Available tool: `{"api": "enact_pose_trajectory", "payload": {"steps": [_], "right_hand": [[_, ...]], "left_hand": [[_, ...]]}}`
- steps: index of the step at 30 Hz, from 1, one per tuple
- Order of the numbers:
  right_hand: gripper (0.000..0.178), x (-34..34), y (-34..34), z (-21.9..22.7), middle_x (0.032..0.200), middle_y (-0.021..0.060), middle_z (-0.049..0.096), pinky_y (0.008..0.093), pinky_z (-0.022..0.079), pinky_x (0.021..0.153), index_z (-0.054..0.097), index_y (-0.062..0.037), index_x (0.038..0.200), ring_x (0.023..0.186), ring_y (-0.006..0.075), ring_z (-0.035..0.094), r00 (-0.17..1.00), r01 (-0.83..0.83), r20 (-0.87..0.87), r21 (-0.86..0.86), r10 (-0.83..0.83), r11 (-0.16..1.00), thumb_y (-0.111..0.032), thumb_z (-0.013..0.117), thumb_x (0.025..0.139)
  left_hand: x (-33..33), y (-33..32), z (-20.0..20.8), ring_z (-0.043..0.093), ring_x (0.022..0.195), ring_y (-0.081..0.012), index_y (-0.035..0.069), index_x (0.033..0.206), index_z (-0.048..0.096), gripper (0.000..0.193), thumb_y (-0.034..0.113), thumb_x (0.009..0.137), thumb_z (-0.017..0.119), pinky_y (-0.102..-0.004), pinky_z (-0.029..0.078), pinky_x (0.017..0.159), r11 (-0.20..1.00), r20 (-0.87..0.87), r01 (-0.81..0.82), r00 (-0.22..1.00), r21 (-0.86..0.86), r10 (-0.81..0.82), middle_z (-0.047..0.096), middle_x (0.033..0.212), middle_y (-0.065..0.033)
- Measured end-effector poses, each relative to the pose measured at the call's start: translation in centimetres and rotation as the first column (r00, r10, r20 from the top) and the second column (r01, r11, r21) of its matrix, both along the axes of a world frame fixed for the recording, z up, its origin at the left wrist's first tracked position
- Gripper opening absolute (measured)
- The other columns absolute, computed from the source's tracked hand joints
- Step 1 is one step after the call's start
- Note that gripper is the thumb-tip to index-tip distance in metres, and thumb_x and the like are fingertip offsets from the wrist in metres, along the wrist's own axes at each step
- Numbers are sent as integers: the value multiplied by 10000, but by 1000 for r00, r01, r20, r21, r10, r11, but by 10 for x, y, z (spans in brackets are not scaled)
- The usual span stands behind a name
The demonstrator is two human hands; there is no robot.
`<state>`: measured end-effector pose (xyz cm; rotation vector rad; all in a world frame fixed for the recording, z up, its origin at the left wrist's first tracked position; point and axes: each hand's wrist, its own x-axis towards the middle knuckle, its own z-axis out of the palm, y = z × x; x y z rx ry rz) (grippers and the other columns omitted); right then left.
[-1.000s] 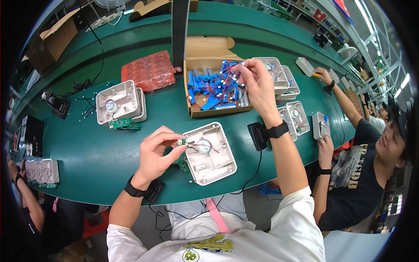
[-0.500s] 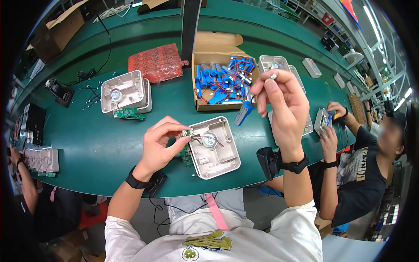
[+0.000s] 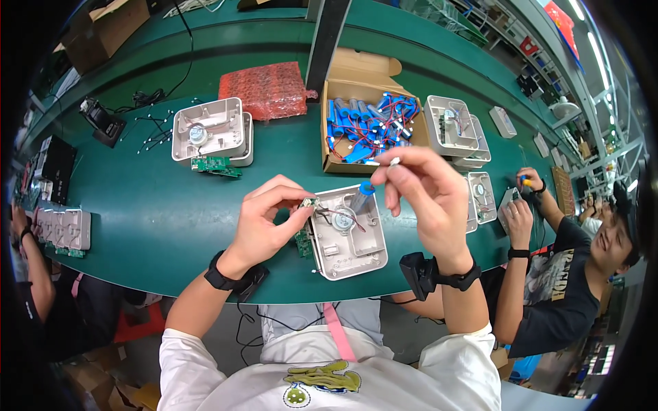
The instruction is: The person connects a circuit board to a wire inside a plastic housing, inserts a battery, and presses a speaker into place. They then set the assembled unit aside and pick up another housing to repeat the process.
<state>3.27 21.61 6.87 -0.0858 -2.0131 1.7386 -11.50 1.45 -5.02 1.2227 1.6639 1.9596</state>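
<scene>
Pinching a small white connector [image 3: 394,162] between thumb and fingertips, the right hand [image 3: 426,195] has basically no gap at the tips, with its other fingers loosely curled. A blue-and-grey battery [image 3: 362,196] hangs tilted just beside those fingers, over the upper part of a pale plastic housing [image 3: 330,267]. Can't tell from this angle whether its lower end touches the housing or not.

Left hand [image 3: 271,220] is on the other side, thumb and fingertips closed on the edge of a green circuit board [image 3: 310,203] right by the housing's upper left. More green pokes out lower down along that side, but I can't tell if it's the same board. Housing sits flat on the green table [image 3: 157,240], with a round metal speaker [image 3: 343,220] inside and thin wires running across it.

Just beyond all that is an open cardboard box [image 3: 343,166] full of blue batteries with red and black leads. Off to its left there's a red bubble-wrap bundle [image 3: 264,92], plus stacked housings [image 3: 226,142] with some green boards [image 3: 218,166] in front. Over on the right, a co-worker [image 3: 569,274] has both hands around another pale housing [image 3: 508,211].
</scene>
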Motion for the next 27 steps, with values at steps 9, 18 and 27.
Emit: {"api": "enact_pose_trajectory", "payload": {"steps": [9,18,27], "right_hand": [[196,-5,-17,-12,939,89,737,214,480,565,710,62,1222,649,65,611,955,-28,293,-32,36,999,-24,640,1060],[89,-14,-36,-21,864,53,723,223,479,566,664,59,1043,663,72,642,898,-42,440,104,-8,994,-27,684,1030],[128,-28,-49,-25,793,70,706,248,467,583,633,78,1036,650,71,620,860,-115,497,408,-115,906,-45,669,1034]], "left_hand": [[4,0,2,675,833,-125,-24,1075,769,175,-55,903,781,-261,559,719,994,-65,-107,992,-16,106,701,1018,-84],[5,0,6,672,853,-137,-36,1092,770,199,-85,899,764,-265,568,736,987,-136,-156,979,-34,150,692,1036,-94],[5,2,6,660,697,-130,-17,1028,777,181,-71,857,799,-279,542,601,968,-261,-239,932,81,252,703,951,-81]]}}
